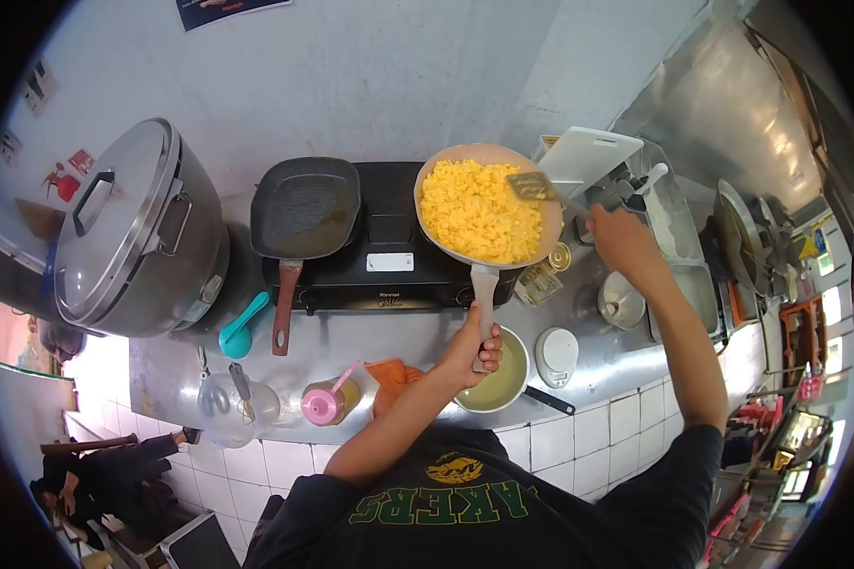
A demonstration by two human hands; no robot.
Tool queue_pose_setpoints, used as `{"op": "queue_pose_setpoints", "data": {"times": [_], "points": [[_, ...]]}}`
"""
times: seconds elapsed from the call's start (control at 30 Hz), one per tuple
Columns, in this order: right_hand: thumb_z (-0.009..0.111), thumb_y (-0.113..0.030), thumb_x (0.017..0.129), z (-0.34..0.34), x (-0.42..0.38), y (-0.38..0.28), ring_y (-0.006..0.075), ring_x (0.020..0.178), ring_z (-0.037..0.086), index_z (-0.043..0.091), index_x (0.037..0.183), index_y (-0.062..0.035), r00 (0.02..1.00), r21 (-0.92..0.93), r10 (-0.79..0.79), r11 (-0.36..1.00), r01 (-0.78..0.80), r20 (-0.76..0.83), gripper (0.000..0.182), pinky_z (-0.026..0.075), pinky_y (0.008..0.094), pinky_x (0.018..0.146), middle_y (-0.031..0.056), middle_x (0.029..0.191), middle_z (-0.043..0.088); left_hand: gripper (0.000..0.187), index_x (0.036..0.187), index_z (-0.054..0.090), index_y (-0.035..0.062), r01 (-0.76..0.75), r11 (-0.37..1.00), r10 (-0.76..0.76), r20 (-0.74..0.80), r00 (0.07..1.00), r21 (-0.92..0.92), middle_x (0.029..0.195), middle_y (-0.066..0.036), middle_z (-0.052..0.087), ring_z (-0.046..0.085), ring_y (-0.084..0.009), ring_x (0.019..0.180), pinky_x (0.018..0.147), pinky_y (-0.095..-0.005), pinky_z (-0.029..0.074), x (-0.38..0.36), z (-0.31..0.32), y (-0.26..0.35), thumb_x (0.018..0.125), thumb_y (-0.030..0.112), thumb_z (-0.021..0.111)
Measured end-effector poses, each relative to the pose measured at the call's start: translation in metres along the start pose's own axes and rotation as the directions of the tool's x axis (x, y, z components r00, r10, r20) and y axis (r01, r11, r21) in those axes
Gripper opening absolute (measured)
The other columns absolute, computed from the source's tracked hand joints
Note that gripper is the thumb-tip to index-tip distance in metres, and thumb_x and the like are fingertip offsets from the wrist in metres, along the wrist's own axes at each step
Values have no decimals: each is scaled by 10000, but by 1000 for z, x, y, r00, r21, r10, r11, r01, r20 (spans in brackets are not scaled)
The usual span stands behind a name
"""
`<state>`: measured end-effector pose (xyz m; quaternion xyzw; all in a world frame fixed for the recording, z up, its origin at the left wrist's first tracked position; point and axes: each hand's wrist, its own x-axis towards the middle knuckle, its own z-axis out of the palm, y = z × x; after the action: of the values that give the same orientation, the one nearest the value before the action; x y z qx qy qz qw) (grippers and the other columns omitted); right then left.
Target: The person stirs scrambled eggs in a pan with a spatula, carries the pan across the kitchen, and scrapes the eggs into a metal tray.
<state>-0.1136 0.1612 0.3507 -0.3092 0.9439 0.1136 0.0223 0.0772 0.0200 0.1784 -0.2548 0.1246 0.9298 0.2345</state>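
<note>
My left hand [474, 349] is wrapped round the pale handle of a frying pan [552, 228] on the right side of the stove. Yellow scrambled eggs [484, 213] in small curds fill most of the pan. In my closed right hand [621, 239] is a dark slotted spatula [533, 186], its blade over the right upper edge of the eggs. Directly below my left hand stands a white saucepan [517, 384] with pale yellow liquid inside. A small jar with a gold lid [560, 256] lies beside the pan.
A dark square grill pan [306, 209] sits on the stove's [389, 299] left side. Further left is a large metal rice cooker [133, 228]. A white scale [557, 356], pink-lidded jar [324, 406], orange cloth [389, 379] and clear jug [228, 408] line the counter. Another person [114, 484] is at lower left.
</note>
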Motion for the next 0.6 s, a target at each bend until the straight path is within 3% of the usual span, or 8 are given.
{"op": "queue_pose_setpoints", "data": {"times": [0.07, 0.13, 0.2, 0.33, 0.47, 0.6], "points": [[490, -276, 912, 33, 34, 11, 399, 828, 625, 532, 995, -31, 993, 35, 102, 994, -100, -63, 263, 498, 502, 693, 208, 864, 632, 549, 759, 422, 128, 1, 1000, -1, -1, 1000, 14, 547, 44, 306, 261, -70, 420, 389, -219, 225, 0, 0, 0, 906, 650, 337], [499, -264, 905, 74, 66, 5, 391, 840, 628, 529, 1027, -29, 999, 70, 25, 997, -23, -41, 266, 499, 502, 699, 223, 890, 631, 546, 761, 416, 126, -6, 999, 7, -24, 1000, 37, 550, 45, 306, 259, -69, 423, 390, -220, 225, 0, 0, 0, 905, 647, 343], [483, -202, 904, 109, 72, -24, 372, 799, 644, 509, 1060, -32, 990, 170, -22, 984, 45, -139, 232, 510, 485, 661, 221, 860, 637, 545, 758, 415, 128, -1, 999, 2, -18, 1000, 47, 550, 50, 300, 257, -65, 421, 383, -214, 217, -3, 4, 2, 910, 644, 332], [463, -162, 904, 78, 17, -60, 355, 737, 655, 486, 1088, -45, 992, 70, -123, 990, 125, -36, 219, 517, 465, 615, 207, 794, 641, 542, 757, 413, 126, 7, 999, -6, -21, 1000, 41, 554, 45, 298, 261, -71, 437, 399, -224, 222, -1, 1, 3, 901, 646, 360], [493, -102, 852, -5, -23, -49, 363, 782, 655, 516, 1060, -5, 995, -98, -49, 994, 57, 88, 231, 525, 464, 658, 195, 848, 644, 540, 756, 412, 127, -3, 1000, 3, 12, 1000, 10, 555, 44, 297, 263, -73, 443, 407, -225, 225, -2, 0, 2, 902, 645, 361], [487, -121, 862, -4, 1, -10, 383, 862, 639, 530, 1017, -13, 999, -3, 33, 999, -33, 39, 194, 511, 492, 717, 217, 881, 629, 539, 756, 421, 131, 4, 1000, -5, -20, 1000, -15, 552, 54, 294, 254, -61, 427, 373, -211, 211, -2, 0, 2, 904, 645, 354]]}}
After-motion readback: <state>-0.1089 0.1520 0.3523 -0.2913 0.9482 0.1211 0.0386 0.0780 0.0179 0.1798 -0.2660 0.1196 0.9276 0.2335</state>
